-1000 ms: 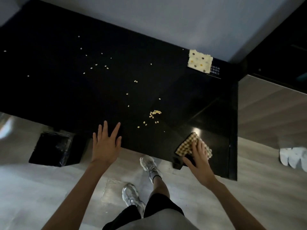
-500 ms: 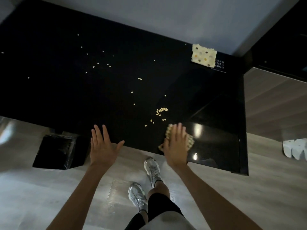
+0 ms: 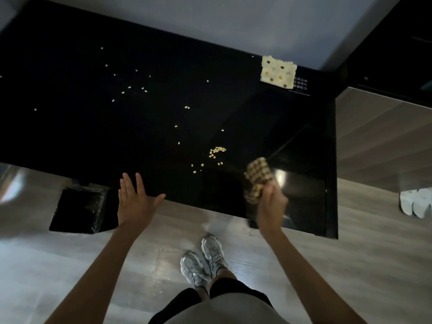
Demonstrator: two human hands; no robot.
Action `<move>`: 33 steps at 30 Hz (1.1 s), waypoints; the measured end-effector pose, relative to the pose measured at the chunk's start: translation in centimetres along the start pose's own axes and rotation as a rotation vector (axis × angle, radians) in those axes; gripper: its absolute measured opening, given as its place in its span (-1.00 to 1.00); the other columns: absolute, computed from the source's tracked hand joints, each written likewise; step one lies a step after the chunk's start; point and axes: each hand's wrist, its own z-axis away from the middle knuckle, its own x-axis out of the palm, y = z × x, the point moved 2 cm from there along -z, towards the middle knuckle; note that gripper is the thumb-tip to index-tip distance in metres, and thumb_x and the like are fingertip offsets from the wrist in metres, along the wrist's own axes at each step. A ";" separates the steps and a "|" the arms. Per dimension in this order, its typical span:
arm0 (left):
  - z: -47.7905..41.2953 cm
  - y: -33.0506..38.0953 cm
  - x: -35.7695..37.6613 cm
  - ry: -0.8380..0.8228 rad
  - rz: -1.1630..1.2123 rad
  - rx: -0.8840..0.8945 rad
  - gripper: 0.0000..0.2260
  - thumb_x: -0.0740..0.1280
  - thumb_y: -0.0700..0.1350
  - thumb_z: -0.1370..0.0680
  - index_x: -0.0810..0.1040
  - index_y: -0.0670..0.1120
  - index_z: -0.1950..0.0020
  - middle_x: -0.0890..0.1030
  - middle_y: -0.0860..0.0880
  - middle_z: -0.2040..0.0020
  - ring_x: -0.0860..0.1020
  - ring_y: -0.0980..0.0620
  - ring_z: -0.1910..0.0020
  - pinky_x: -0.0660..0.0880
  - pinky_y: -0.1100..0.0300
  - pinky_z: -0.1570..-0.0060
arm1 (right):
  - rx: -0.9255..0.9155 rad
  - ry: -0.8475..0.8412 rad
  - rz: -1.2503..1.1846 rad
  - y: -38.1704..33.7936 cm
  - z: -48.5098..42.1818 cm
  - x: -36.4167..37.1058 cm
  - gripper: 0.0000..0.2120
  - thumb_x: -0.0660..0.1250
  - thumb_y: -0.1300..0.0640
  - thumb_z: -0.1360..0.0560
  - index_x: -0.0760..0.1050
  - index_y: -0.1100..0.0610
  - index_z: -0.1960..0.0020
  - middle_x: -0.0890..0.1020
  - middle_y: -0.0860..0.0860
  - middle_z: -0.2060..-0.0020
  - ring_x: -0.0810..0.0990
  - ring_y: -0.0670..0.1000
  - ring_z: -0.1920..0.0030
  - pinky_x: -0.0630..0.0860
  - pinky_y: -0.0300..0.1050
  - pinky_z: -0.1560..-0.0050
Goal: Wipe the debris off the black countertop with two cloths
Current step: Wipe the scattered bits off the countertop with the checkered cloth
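Observation:
Small yellow grains (image 3: 217, 151) lie scattered over the black countertop (image 3: 93, 127), with a denser cluster near its front edge. My right hand (image 3: 271, 204) grips a brown-and-cream checked cloth (image 3: 257, 178), lifted and hanging just right of that cluster. My left hand (image 3: 134, 202) hovers flat over the counter's front edge, fingers spread, holding nothing. A second cloth (image 3: 278, 72), cream with coloured dots, lies flat at the counter's far right corner.
A black bin (image 3: 79, 209) stands on the wooden floor below the counter's front edge, left of my left hand. My grey shoes (image 3: 203, 260) are below. A dark cabinet (image 3: 385, 43) flanks the counter's right side. White slippers (image 3: 416, 203) lie far right.
My right hand has picked the checked cloth up off the counter and shifted right; before, it pressed the cloth flat. My left hand stayed open by the front edge.

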 end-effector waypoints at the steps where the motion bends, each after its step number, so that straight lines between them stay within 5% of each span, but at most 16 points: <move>1: 0.0 0.1 0.0 0.003 0.001 -0.001 -0.14 0.23 0.25 -0.48 -0.09 -0.22 -0.53 -0.12 -0.33 -0.52 -0.10 -0.24 -0.52 -0.03 -0.09 -0.48 | -0.035 0.036 0.006 0.1 -0.4 -2.4 -0.73 0.04 0.29 -0.64 0.50 0.13 -0.08 0.54 -0.09 0.31 0.54 -0.26 0.40 0.46 -0.23 0.36; 4: 0.2 0.4 -0.1 0.008 0.005 -0.006 -0.14 0.26 0.23 -0.48 -0.08 -0.21 -0.53 -0.11 -0.33 -0.52 -0.09 -0.25 -0.52 -0.02 -0.11 -0.46 | -0.187 0.057 0.189 0.7 -0.9 -8.3 -0.61 0.00 0.09 -0.62 0.36 0.10 -0.39 0.56 -0.04 0.28 0.57 -0.15 0.34 0.44 -0.42 0.36; 6: 0.3 0.4 -0.1 -0.010 0.007 -0.019 -0.15 0.25 0.22 -0.49 -0.10 -0.20 -0.54 -0.14 -0.31 -0.52 -0.12 -0.24 -0.52 -0.04 -0.11 -0.46 | -0.239 -0.023 0.358 2.8 -1.0 -10.5 -0.56 -0.03 0.03 -0.64 0.24 0.07 -0.49 0.63 0.18 0.08 0.64 0.00 0.12 0.55 -0.31 0.11; 8: 0.3 0.2 -0.1 -0.024 0.010 -0.028 -0.15 0.24 0.23 -0.50 -0.13 -0.19 -0.54 -0.16 -0.30 -0.53 -0.15 -0.23 -0.52 -0.07 -0.10 -0.47 | -0.189 -0.189 0.516 6.5 -1.2 -11.2 -0.57 -0.04 0.11 -0.67 0.07 0.01 -0.53 0.35 0.15 -0.44 0.30 0.05 -0.45 0.31 -0.03 -0.43; 9: 0.2 0.1 -0.1 -0.020 0.008 -0.026 -0.15 0.24 0.24 -0.50 -0.13 -0.19 -0.54 -0.16 -0.30 -0.53 -0.15 -0.23 -0.52 -0.07 -0.10 -0.47 | -0.175 -0.268 0.644 8.5 -1.3 -11.2 -0.57 -0.07 0.09 -0.67 0.01 0.01 -0.52 0.13 0.05 -0.53 0.04 -0.01 -0.54 0.11 0.07 -0.53; 11: 0.1 0.0 -0.1 -0.017 0.009 -0.016 -0.14 0.24 0.24 -0.49 -0.11 -0.19 -0.54 -0.15 -0.30 -0.53 -0.14 -0.23 -0.52 -0.07 -0.10 -0.47 | -0.212 -0.359 0.949 11.9 -1.2 -10.7 -0.48 -0.18 -0.09 -0.64 -0.03 0.08 -0.55 -0.08 0.02 -0.54 -0.19 0.02 -0.54 -0.10 0.15 -0.54; 14: -0.1 -0.1 -0.3 -0.027 -0.004 -0.008 -0.16 0.29 0.21 -0.48 -0.01 -0.22 -0.53 -0.04 -0.35 -0.51 -0.03 -0.29 -0.51 -0.01 -0.14 -0.45 | -0.132 -0.272 1.070 13.0 -1.3 -9.2 -0.35 -0.21 -0.23 -0.60 -0.06 0.11 -0.56 -0.05 0.10 -0.55 -0.14 0.12 -0.55 -0.19 0.09 -0.51; 18: -0.1 -1.1 -1.0 0.089 -0.021 0.066 -0.32 0.42 0.06 -0.45 0.31 -0.29 -0.41 0.30 -0.47 -0.33 0.33 -0.48 -0.27 0.34 -0.34 -0.22 | -0.040 -0.100 1.036 12.2 -0.9 -6.3 -0.35 -0.20 -0.16 -0.58 0.03 0.18 -0.55 0.08 0.19 -0.54 0.00 0.22 -0.54 -0.06 0.19 -0.52; 22: -0.8 -4.8 -3.3 0.212 -0.030 0.131 -0.42 0.21 0.13 -0.53 0.31 -0.21 -0.42 0.30 -0.40 -0.34 0.33 -0.41 -0.25 0.38 -0.31 -0.21 | -0.037 -0.069 0.982 10.3 0.6 0.0 -0.38 -0.17 -0.05 -0.56 0.08 0.23 -0.54 0.10 0.22 -0.53 0.01 0.24 -0.54 0.00 0.18 -0.53; 28: -3.3 -12.8 -5.8 0.184 0.036 0.143 -0.39 0.15 0.18 -0.54 0.24 -0.17 -0.47 0.23 -0.34 -0.42 0.22 -0.36 -0.39 0.27 -0.28 -0.28 | -0.083 -0.048 0.928 4.6 5.7 16.1 -0.39 -0.16 -0.01 -0.56 0.00 0.21 -0.56 0.03 0.18 -0.55 -0.07 0.17 -0.55 -0.11 0.09 -0.54; 33: -4.7 -18.0 -8.4 0.244 0.118 0.150 -0.51 0.21 0.11 -0.57 0.39 -0.22 -0.33 0.41 -0.28 -0.16 0.44 -0.22 -0.05 0.51 -0.04 0.03 | -0.157 -0.108 0.902 -0.8 9.0 30.1 -0.42 0.05 0.07 -0.60 -0.02 0.19 -0.56 0.00 0.17 -0.56 -0.11 0.15 -0.56 -0.13 0.09 -0.54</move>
